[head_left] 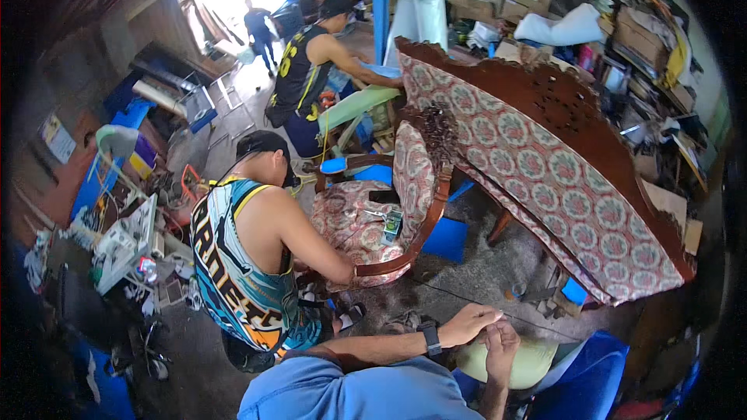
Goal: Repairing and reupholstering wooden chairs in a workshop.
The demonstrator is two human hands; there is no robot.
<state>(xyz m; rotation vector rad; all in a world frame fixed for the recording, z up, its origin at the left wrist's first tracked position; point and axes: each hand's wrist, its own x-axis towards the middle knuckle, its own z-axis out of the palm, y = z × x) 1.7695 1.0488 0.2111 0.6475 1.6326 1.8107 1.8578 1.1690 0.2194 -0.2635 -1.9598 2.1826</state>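
My left hand [465, 324], with a dark watch [429, 337] on its wrist, reaches in from the lower edge. Its fingers are drawn together at the tips. Close against it is my right hand [502, 348], raised with curled fingers. Whatever lies between the fingertips, if anything, is too small to make out. Just below both hands shows a pale yellow rounded cushion [529, 362], beside a blue sheet-like thing [591, 377]. Beyond my hands stands a wooden armchair [436, 218] in floral fabric, with a small green-and-grey box [392, 225] on its seat.
A person in a patterned sleeveless shirt [241, 257] crouches at the armchair's left. Another person in black [299, 70] works farther back by a pale green board [362, 105]. A large floral sofa [545, 163] is tipped at the right. Clutter [124, 241] lines the left side.
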